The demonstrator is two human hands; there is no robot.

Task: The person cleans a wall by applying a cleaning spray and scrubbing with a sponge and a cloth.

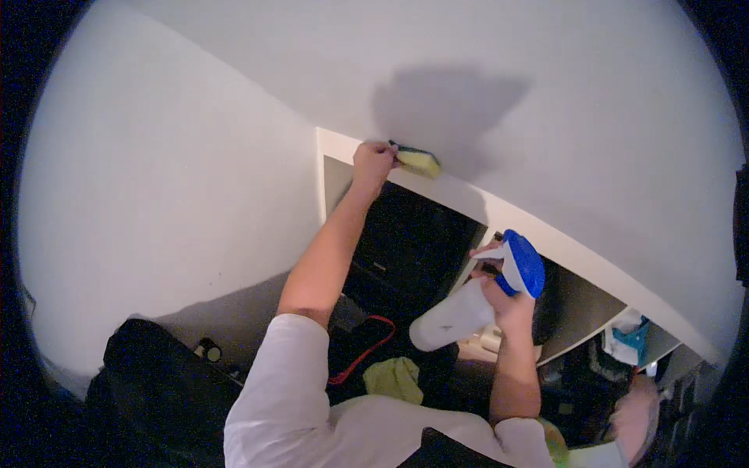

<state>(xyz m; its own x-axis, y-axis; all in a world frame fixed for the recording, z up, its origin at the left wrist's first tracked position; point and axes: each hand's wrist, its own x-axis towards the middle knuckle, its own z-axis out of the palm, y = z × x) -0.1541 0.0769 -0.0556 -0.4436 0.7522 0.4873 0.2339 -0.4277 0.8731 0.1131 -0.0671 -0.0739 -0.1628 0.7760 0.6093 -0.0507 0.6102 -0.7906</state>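
My left hand [374, 165] is raised and closed on one end of a yellow sponge [420, 162] with a dark scouring side. The sponge lies against the white top edge of a shelf unit [546, 234], where it meets the wall. Lower and to the right, my right hand [507, 308] grips the neck of a spray bottle [452, 318] with a white body and a blue-and-white trigger head. The bottle is tilted, its base toward the lower left. Some of my right fingers are hidden behind the trigger head.
A large black object [413, 242] fills the left shelf compartment. Below it lie a red cord [373, 352] and a green cloth [394, 380]. A teal-and-white item [628, 341] sits in a right compartment. At the lower left is a dark bulky heap [156, 382] by the wall.
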